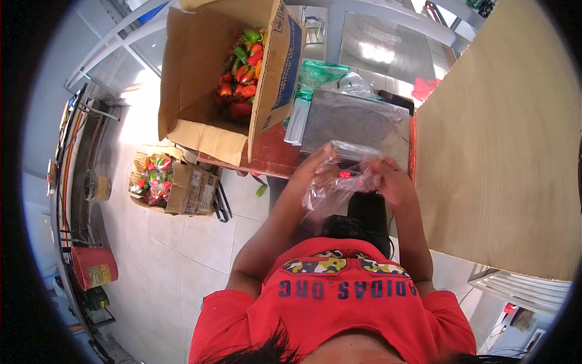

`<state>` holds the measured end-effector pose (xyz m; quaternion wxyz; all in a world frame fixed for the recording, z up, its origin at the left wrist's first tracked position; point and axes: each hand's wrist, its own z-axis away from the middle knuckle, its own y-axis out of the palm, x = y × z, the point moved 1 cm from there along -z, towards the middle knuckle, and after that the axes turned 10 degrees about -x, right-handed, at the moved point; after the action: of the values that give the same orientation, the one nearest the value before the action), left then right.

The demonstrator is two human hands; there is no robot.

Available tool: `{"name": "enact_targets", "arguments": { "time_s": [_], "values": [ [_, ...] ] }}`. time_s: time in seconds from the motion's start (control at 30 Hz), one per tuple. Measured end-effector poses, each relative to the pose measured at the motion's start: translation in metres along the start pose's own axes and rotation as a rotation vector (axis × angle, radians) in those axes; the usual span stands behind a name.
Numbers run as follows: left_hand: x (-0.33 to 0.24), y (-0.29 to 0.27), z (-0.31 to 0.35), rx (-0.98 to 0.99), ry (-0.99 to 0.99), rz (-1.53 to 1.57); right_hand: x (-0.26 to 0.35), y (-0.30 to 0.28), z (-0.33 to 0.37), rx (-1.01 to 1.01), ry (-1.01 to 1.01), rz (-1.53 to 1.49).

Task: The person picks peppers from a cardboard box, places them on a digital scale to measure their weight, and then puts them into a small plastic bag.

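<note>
A clear plastic bag (324,193) hangs between my two hands, in front of the near edge of a scale with a grey metal plate (357,121). My left hand (316,167) grips the bag's left side. On the right, my right hand (389,177) pinches its upper edge with bent fingers. Red lit digits of the scale's display (345,175) show through the film. No contents can be made out in the bag. Left of the scale, a large open cardboard box (200,91) lies tilted, with red, green and orange peppers (245,67) inside.
A stack of clear bags (297,121) and green plastic film (318,74) lie beside the scale; a black-handled tool (397,102) is behind it. On the floor stands a smaller box (194,189) of bagged peppers. A wooden board (497,145) rises at right; a red bin (94,267) stands far left.
</note>
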<state>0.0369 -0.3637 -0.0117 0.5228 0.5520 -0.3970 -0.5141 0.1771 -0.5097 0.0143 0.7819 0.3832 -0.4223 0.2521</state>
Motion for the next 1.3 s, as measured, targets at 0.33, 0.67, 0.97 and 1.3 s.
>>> {"name": "enact_targets", "arguments": {
  "time_s": [0.33, 0.67, 0.97, 1.3],
  "values": [
    [-0.006, 0.022, 0.004, -0.325, 0.107, -0.511, -0.005, -0.012, 0.005, 0.017, -0.010, -0.051],
    [-0.024, 0.047, 0.064, -0.075, -0.042, -1.158, 0.007, 0.011, 0.022, -0.001, -0.048, -0.398],
    [-0.235, 0.143, 0.066, -0.383, 0.832, -1.672, 0.007, -0.015, 0.015, -0.249, -0.038, -0.125],
    [-0.340, -0.069, -0.086, -0.144, -0.032, -2.707, 0.013, -0.019, 0.016, -0.283, -0.089, -0.055]
  ]
}}
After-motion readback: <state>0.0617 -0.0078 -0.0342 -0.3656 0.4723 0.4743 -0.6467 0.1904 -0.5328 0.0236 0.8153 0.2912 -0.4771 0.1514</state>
